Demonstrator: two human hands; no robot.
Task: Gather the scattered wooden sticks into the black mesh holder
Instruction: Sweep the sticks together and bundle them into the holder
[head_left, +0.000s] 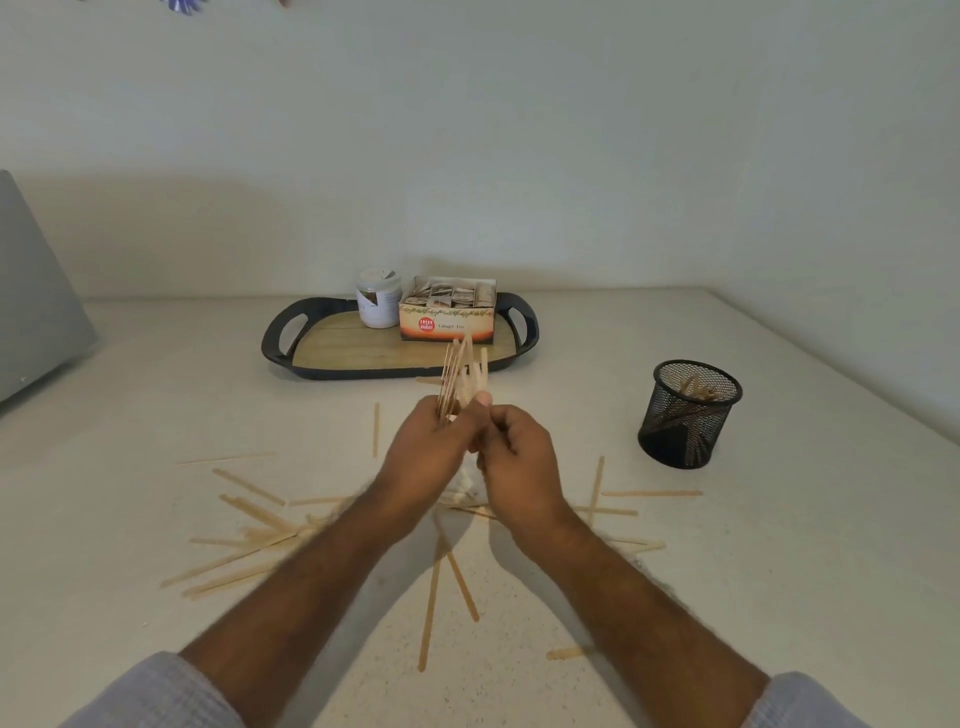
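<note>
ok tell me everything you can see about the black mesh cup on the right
The mesh cup is a round, black container that looks like wire mesh, with a solid rim and a darker base. It stands upright on the pale table, to the right of both hands and in front of the tray's right end, apart from it. Neither hand touches it. A few wooden sticks already lean inside, visible above the rim and dimly through the mesh. The nearest loose sticks lie on the table just in front of it, not touching.
</note>
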